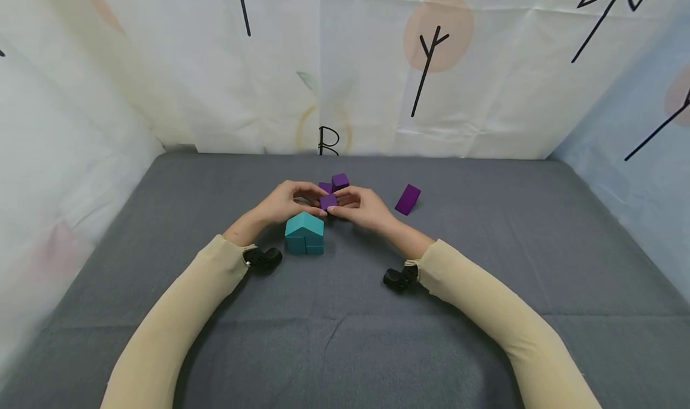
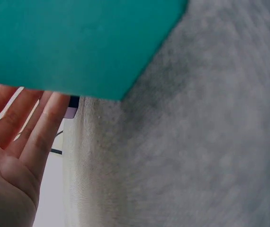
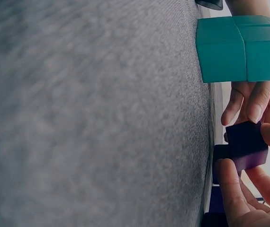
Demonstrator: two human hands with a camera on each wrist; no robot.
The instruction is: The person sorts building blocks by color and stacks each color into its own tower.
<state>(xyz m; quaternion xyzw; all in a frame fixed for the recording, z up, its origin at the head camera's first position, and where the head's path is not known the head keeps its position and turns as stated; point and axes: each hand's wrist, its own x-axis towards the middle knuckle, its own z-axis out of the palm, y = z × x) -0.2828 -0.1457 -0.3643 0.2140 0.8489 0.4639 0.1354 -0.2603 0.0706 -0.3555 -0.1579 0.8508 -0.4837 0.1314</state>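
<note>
- The left hand (image 1: 283,204) is pinching the held purple block (image 1: 329,202) from its left, thumb and fingers slightly apart.
- The teal blocks (image 1: 304,238) are standing on the desk (image 1: 345,349) as a house shape, nearer the wearer.
- Both hands are apparently aligning the held block; the next move is likely calling for level seating and even release.
- The right wrist view is showing a lower purple block (image 3: 221,163) beneath; the head view is hiding it, and teal is filling much of the left wrist view.
- The right hand (image 1: 369,208) is pinching the opposite side.
- A separate purple block (image 1: 408,199) is lying farther right.
</note>
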